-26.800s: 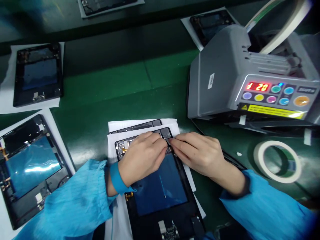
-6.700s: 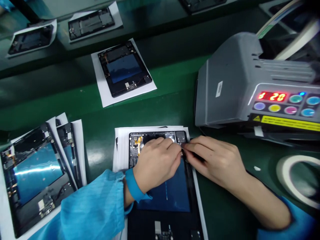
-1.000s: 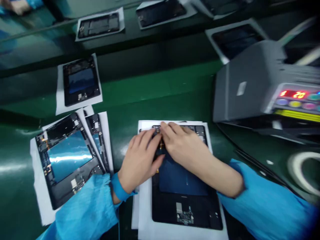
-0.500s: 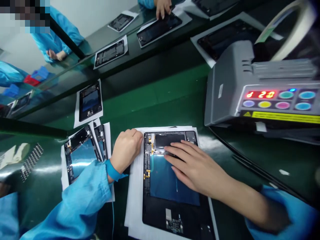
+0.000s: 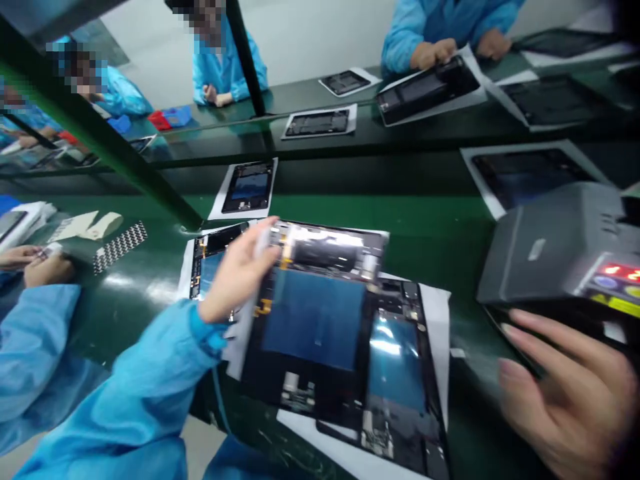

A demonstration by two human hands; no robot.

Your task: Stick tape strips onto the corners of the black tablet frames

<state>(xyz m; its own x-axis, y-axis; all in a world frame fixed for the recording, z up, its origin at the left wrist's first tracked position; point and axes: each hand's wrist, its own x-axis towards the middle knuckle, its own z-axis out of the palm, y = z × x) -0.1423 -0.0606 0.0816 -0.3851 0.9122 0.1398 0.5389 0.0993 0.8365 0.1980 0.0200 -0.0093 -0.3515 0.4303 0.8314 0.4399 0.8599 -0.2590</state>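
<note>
My left hand [image 5: 240,270] grips the upper left corner of an opened tablet [image 5: 313,320], thumb on top and a white sheet under it. This tablet is lifted, with a blue battery area and orange flex cables showing. Beneath and to its right, a second opened tablet [image 5: 400,360] lies on white paper [image 5: 436,333], partly covered. My right hand [image 5: 570,387] is held off to the right with fingers apart, holding nothing, in front of the grey tape dispenser [image 5: 540,247]. Behind my left hand lies another opened tablet [image 5: 207,267], mostly hidden.
A tablet on paper [image 5: 247,187] lies farther back beside a green post [image 5: 150,180]. More tablets stand along the raised shelf. At left, a co-worker's hands [image 5: 47,263] are near a checkered strip [image 5: 120,247]. Other co-workers sit across the bench.
My left hand has taken the tablet by its corner and lifted it leftward, uncovering another below. My right hand has left the tablet and moved right. The view has turned.
</note>
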